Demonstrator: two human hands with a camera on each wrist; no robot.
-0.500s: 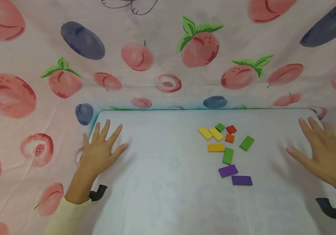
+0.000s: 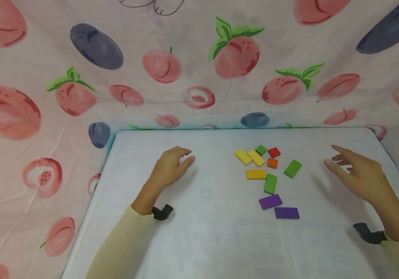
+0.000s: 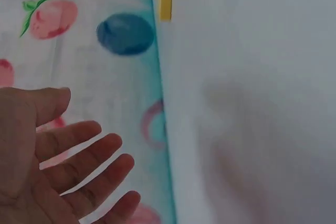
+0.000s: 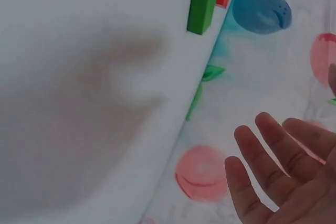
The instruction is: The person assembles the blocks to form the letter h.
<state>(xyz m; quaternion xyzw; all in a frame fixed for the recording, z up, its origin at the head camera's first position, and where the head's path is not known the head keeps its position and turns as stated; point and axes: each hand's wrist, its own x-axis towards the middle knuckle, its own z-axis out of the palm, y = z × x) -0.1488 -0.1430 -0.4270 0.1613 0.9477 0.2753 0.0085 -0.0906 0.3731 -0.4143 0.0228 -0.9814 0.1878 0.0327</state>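
My left hand hovers over the white table left of the blocks, fingers relaxed and holding nothing. To the right of the blocks is my right hand, also holding nothing, its fingers loosely bent. Between the hands lie two yellow blocks, an amber block, a small green block, a red block and an orange block. Two longer green blocks and two purple blocks lie nearer the front. In the right wrist view, one green block shows at the top.
The white tabletop ends at a back edge against a hanging cloth printed with peaches and plums. This cloth also runs down the left and right sides. A black band sits at the left wrist, another black band at the right.
Both hands have moved inward toward the blocks, the left one farther. Their spread fingers have relaxed and bent. The blocks lie as before; the head view has shifted slightly.
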